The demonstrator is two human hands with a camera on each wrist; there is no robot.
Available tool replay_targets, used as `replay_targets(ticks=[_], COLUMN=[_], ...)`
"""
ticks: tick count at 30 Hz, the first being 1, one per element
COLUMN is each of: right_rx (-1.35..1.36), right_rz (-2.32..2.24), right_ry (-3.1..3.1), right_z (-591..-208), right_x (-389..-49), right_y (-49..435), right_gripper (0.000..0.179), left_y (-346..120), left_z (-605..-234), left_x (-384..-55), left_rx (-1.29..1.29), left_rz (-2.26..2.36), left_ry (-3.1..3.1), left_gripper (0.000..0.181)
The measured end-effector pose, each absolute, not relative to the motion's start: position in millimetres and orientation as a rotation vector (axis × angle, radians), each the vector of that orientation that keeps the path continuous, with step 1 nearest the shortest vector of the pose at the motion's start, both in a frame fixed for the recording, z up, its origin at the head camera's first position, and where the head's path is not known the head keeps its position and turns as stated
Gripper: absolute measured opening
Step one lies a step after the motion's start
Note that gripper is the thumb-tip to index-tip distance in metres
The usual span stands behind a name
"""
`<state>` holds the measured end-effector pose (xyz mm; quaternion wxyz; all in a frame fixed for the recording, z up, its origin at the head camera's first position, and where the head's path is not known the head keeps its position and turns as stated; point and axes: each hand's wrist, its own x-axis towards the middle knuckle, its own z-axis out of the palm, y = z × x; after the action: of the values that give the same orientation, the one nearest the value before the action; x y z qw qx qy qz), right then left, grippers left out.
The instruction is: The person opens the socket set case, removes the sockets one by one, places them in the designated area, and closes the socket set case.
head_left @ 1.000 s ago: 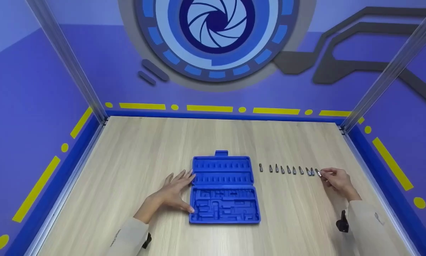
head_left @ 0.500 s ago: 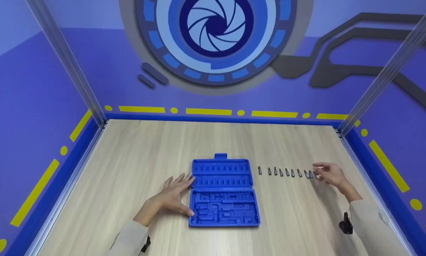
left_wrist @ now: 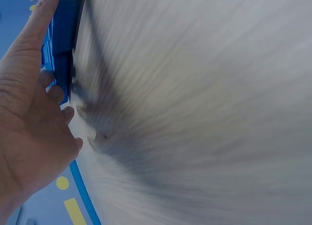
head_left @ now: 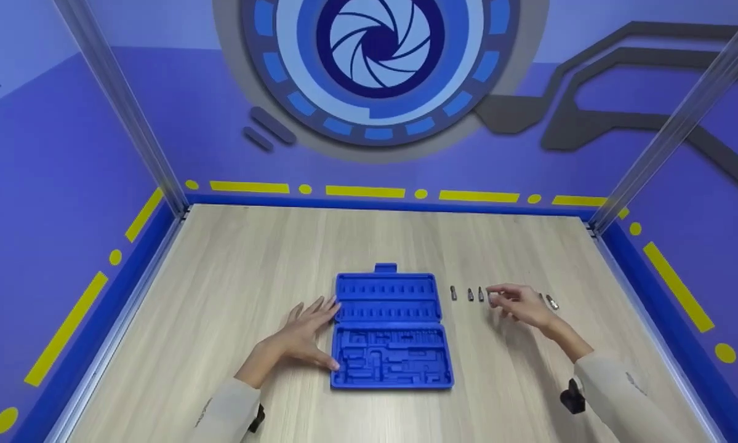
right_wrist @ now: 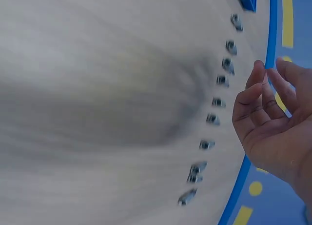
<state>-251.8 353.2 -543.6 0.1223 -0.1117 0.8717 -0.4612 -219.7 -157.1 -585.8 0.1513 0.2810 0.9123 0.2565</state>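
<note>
An open blue plastic tool case lies on the table, its moulded compartments bare. At its left side, my left hand touches the edge with spread fingers, the thumb at the near-left corner. In the left wrist view the thumb lies along the blue case. My right hand hovers over a row of small metal bit sockets, with loosely bent fingers and nothing in them. It hides the middle of the row in the head view. From the right wrist, several bit sockets show in a line beside the right hand.
The wooden table is enclosed by blue printed panels at the back and sides. Metal posts stand at the back corners. One bit socket lies at the right end of the row.
My right hand has let go of the rightmost bit socket and moved left along the row. The left hand stays at the case's edge.
</note>
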Motion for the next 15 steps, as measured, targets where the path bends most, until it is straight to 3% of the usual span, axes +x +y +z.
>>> replay_targets(ticks=[15], right_rx=[-0.399], right_rz=[-1.521], right_ry=[2.257], right_z=[-569], right_x=[-240], right_y=[288], right_gripper=[0.054], left_y=[-155], left_z=[-582], left_x=[-220], left_rx=[0.802], left_rz=[0.768], left_ry=[2.561], left_gripper=[0.129])
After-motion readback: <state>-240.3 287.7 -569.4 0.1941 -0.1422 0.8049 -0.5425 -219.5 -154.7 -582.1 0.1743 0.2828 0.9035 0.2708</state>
